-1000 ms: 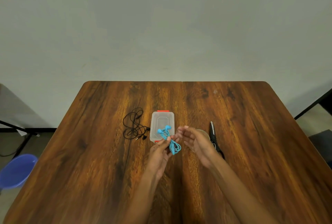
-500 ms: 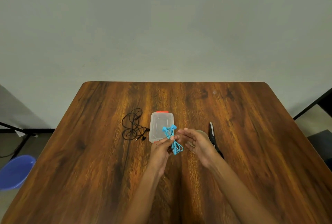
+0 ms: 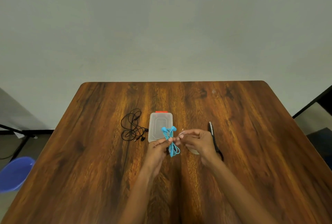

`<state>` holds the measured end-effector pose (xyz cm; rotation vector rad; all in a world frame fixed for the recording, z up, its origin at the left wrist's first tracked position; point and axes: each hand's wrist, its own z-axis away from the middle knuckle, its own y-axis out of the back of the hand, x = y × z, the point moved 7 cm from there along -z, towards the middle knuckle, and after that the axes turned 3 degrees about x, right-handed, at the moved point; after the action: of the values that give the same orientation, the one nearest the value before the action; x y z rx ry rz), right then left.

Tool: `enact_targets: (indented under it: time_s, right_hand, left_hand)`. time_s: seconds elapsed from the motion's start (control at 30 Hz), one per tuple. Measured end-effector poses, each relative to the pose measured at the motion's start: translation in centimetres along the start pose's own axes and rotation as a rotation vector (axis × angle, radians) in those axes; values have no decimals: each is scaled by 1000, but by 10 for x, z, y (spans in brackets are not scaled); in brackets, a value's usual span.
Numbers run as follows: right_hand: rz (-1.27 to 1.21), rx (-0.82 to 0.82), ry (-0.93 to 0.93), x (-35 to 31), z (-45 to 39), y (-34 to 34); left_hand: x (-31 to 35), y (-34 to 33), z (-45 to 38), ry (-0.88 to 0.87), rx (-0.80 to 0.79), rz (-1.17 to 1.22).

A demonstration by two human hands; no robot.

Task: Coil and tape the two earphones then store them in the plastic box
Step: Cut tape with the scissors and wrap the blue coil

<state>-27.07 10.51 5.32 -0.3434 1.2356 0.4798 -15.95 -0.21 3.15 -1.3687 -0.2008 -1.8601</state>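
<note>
Blue earphones [image 3: 170, 140] coiled, pinched in left hand [image 3: 158, 147] above table [image 3: 251, 134]

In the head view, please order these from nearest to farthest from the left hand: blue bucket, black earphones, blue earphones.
1. blue earphones, pinched in the left hand
2. black earphones, on the table to its left
3. blue bucket, on the floor, far left

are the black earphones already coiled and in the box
No, the black earphones lie loose on the table left of the box.
</note>
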Motion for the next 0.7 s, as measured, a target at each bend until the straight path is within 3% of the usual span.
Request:
enact_targets:
  time_s: [0.17,0.37,0.57,0.7]
  right_hand:
    - [-95,110,167,-4,6,5]
    - [-27,201,313,-23,8,17]
    - [-335,37,-34,3,5,-3]
    - [-321,55,-52,12,6,-7]
  left_hand:
    - [-4,-9,0,13,42,158]
    - [-4,-5,-3,-24,83,185]
    - [-11,-13,-2,21,63,280]
    - [-11,-13,-2,16,98,269]
